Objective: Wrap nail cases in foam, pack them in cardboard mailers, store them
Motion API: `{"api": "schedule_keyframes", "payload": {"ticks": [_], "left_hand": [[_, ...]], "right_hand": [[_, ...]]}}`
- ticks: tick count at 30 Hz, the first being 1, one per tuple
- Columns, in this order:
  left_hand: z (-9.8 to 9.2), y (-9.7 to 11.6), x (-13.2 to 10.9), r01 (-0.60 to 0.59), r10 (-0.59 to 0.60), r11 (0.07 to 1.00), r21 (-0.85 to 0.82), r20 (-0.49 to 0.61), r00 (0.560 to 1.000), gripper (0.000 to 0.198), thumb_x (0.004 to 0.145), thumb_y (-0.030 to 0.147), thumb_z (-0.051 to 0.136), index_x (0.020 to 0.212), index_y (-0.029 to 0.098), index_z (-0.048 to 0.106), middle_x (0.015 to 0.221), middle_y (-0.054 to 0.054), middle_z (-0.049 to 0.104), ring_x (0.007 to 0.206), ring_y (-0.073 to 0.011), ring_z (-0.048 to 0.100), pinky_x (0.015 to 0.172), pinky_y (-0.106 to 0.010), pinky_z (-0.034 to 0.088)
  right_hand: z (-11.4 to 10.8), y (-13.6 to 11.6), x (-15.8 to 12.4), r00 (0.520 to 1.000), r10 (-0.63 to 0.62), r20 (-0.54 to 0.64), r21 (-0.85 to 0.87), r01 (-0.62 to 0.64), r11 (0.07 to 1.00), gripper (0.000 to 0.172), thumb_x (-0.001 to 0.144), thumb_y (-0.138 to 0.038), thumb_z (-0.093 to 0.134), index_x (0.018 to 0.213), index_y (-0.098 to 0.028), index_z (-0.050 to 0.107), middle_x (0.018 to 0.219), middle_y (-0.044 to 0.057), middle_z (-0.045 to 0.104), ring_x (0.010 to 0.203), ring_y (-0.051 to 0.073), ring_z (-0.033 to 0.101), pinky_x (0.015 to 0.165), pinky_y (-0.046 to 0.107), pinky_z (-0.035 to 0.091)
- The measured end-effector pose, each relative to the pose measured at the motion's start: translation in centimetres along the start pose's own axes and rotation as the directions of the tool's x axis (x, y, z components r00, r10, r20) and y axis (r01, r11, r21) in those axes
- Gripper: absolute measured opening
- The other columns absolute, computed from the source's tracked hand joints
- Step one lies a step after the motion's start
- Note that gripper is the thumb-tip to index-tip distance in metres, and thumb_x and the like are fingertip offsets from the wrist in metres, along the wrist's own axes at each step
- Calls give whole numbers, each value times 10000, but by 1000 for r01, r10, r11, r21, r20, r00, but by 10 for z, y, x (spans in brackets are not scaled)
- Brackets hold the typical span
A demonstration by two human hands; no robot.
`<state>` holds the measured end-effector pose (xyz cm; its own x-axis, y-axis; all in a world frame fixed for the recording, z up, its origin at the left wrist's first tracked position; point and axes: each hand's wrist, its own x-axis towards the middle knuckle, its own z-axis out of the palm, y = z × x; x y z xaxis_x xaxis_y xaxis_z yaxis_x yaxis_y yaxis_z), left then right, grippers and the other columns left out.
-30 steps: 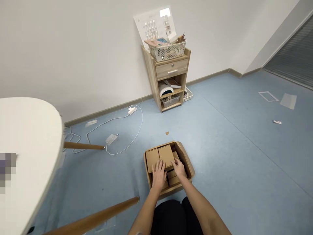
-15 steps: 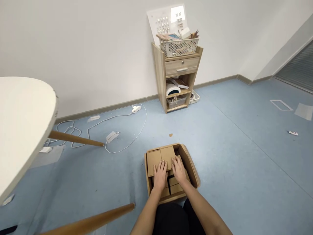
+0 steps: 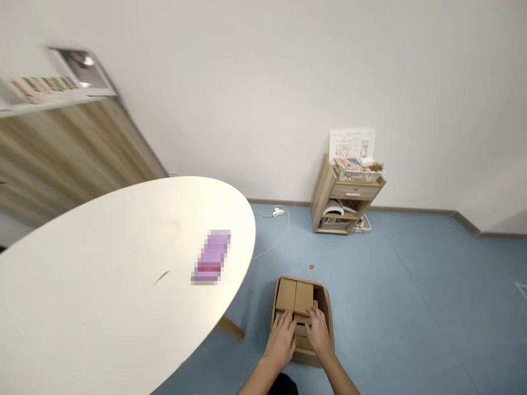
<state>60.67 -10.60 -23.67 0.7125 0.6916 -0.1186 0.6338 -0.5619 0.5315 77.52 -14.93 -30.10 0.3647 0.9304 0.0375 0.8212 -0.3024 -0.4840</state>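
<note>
A cardboard carton (image 3: 328, 312) stands with its top open on the blue floor, packed with small brown boxes (image 3: 303, 297). My left hand (image 3: 281, 339) is over the carton's near left part. Its fingers are a little spread, with the tips at the small boxes. My right hand (image 3: 318, 330) reaches in on the right side, fingers apart and bent down toward the boxes. A dark gap shows between the boxes under my hands. Neither hand visibly holds a box. The fingertips' exact contact is hard to make out.
A white oval table (image 3: 123, 307) fills the left, with a blurred-out purple item (image 3: 212, 257) on it. A small wooden cabinet (image 3: 356, 192) stands by the wall with a basket (image 3: 357, 175) on top. A white cable (image 3: 283, 237) lies behind the carton.
The view has turned up and to the left, bringing in more of the table. My hands have shifted nearer the carton's front, off the two far flat boxes.
</note>
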Motion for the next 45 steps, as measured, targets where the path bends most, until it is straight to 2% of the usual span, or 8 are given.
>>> {"api": "schedule_keyframes", "payload": {"ticks": [4,8,14,18,23,27,36,45], "left_hand": [[-92,37,-79,61,-70,995,-77,-117,991,487,834,165,430,1297,269,543,1444,-98,487,1319,-286,469,1092,-498,409],[-170,50,-154,179,-211,975,-128,-311,927,427,916,220,351,1278,289,567,1356,-94,565,1243,-267,545,1024,-437,488],[-240,-12,-258,494,-425,870,-7,-519,742,460,905,263,403,1346,244,530,1444,-119,490,1343,-310,439,1107,-532,355],[-259,-61,-319,664,-577,747,42,-457,677,480,873,286,481,1347,234,541,1476,-146,442,1396,-359,341,1134,-631,195],[-284,-96,-387,680,-654,733,21,-251,713,577,823,274,512,1397,217,486,1515,-157,371,1422,-354,283,1130,-642,180],[-307,-129,-447,700,-693,713,-35,-192,695,603,820,250,471,1419,185,446,1537,-141,341,1435,-320,268,1155,-611,171],[-395,-230,-568,746,-744,642,-177,-381,549,458,860,212,407,1292,222,561,1335,-104,590,1265,-266,524,1145,-571,260],[-480,-352,-600,681,-707,650,-338,-598,378,397,915,286,372,1234,215,596,1266,-96,627,1183,-254,580,1111,-518,351]], "right_hand": [[-78,-80,-20,996,-74,50,69,70,995,384,820,-180,392,1076,-241,672,1111,113,653,1092,295,607,956,461,497],[-135,-162,-42,975,-188,121,190,163,968,352,832,-200,372,1007,-252,673,1024,109,652,1017,287,622,902,433,511],[-162,-275,-75,919,-345,191,308,278,910,331,877,-250,359,1043,-241,645,1097,113,630,1049,273,618,881,398,525],[-147,-349,-95,847,-470,248,348,375,859,328,872,-242,370,1052,-240,644,1097,109,636,1037,256,634,861,360,535],[-108,-439,-114,782,-567,258,384,455,803,330,864,-266,389,1069,-219,643,1152,113,629,1099,251,609,945,370,495],[-72,-516,-123,743,-595,307,403,465,788,337,853,-312,408,1061,-202,649,1143,111,638,1091,248,608,960,367,479],[-11,-690,-115,615,-669,416,433,513,741,367,873,-341,378,1064,-194,654,1122,101,657,1085,240,608,946,354,464],[60,-859,-56,510,-753,416,432,618,657,348,884,-324,390,1063,-200,661,1130,100,654,1073,249,609,931,365,457]]}}
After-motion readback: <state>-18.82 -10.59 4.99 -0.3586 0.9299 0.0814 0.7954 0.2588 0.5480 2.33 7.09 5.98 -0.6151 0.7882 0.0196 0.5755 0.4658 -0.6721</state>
